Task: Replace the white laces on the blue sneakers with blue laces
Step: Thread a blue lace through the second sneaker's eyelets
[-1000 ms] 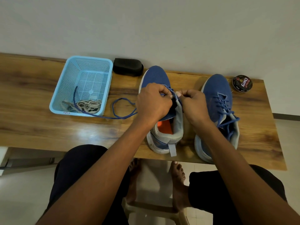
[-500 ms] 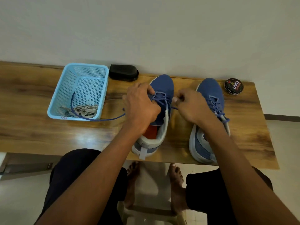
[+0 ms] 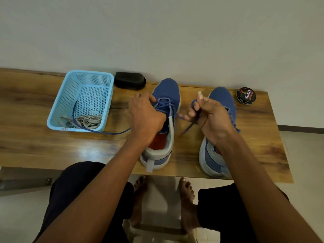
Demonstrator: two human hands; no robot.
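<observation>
Sneakers stood side by side near the front edge of our wooden table (image 3: 52,148): the left sneaker (image 3: 165,95) between our hands, the right sneaker (image 3: 221,96) partly under our right forearm. Our left hand (image 3: 145,118) gripped the left shoe's tongue area, fingers curled at the blue lace (image 3: 164,104), whose long tail ran back into the basket (image 3: 57,109). Our right hand (image 3: 210,116) pinched the lace's other end, pulled clear of the eyelets. We judged the task well along: the white laces (image 3: 87,121) already lay in the basket, the right shoe looked laced blue (its top hidden), the left only partly threaded. A black brush (image 3: 129,82) and polish tin (image 3: 246,95) sat by the pale wall.
</observation>
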